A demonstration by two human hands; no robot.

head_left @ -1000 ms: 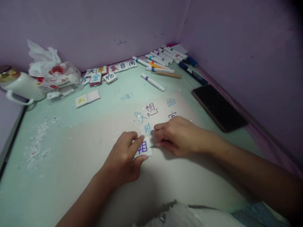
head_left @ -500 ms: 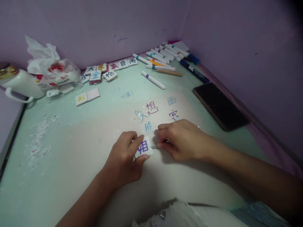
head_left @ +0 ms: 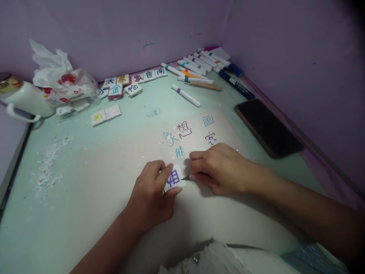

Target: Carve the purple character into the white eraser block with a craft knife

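Note:
A small white square tile (head_left: 176,174) with a purple written character lies on the pale board (head_left: 102,171). My left hand (head_left: 152,190) grips it between thumb and fingers, covering its left side. My right hand (head_left: 212,167) is closed around a craft knife (head_left: 186,178); only the pointed blade shows, its handle hidden in the fingers. The blade's tip meets the tile's right edge. Just above the tile, blue and purple characters are written on the board.
Several character tiles (head_left: 115,89) line the back wall, and a tile pair (head_left: 106,115) lies nearer. A tissue pack (head_left: 68,89) and white mug (head_left: 27,99) stand left, above white scraps (head_left: 47,171). Markers (head_left: 186,95) lie at the back, a phone (head_left: 268,127) at right.
The knife blade looks darker and its angle has shifted slightly at the tile's right edge. Both hands stay in nearly the same place; the whole view has shifted a little.

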